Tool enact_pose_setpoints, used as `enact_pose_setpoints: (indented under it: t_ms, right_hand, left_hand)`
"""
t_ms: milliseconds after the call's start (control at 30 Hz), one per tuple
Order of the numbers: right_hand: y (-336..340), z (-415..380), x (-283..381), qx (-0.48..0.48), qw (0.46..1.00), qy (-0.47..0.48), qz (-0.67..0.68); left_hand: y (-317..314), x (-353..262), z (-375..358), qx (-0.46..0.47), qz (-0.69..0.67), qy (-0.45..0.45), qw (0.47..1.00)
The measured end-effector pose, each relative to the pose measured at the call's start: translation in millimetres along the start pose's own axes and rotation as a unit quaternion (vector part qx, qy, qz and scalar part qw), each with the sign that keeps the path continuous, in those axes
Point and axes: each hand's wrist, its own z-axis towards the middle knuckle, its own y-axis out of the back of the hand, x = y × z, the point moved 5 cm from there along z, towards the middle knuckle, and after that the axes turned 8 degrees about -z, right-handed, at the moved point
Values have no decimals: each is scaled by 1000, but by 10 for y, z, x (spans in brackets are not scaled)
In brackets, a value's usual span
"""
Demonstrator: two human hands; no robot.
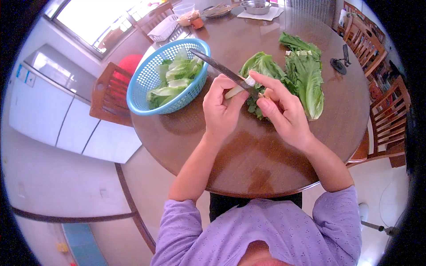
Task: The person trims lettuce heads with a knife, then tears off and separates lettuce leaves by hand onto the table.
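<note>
Over the front half of the round brown table, my left hand (pixel 222 104) is closed on a pale stalk (pixel 234 91), with the knife blade crossing above its fingers. The dark knife (pixel 218 66) points up and left, its lower end at my right hand (pixel 283 108). My right hand's fingers are bent round that end of the knife, by a small white piece. Behind my hands lies a green leafy vegetable (pixel 265 66). Another leafy head (pixel 305 80) is to its right. The blue basket (pixel 135 95) at the left holds loose green leaves (pixel 182 73).
The brown table (pixel 262 170) has a metal bowl (pixel 256 6) on a white cloth, a white basket (pixel 164 27) and an orange container (pixel 197 23) at its far side. A small black stand (pixel 338 66) is at the right. Wooden chairs (pixel 388 117) surround the table.
</note>
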Motion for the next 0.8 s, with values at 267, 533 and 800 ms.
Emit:
enact_pose_setpoints:
  t_ms: [267,533,800]
  right_hand:
    - [58,34,-51,34,998,-9,49]
    - [-26,0,-80,143,887,-213,384]
    - [-10,-22,-132,121,834,-219,492]
  left_hand:
    - [23,-23,56,51,-54,66,995]
    - [124,229,42,120,-244,132,953]
    - [127,324,61,169,-369,92,909]
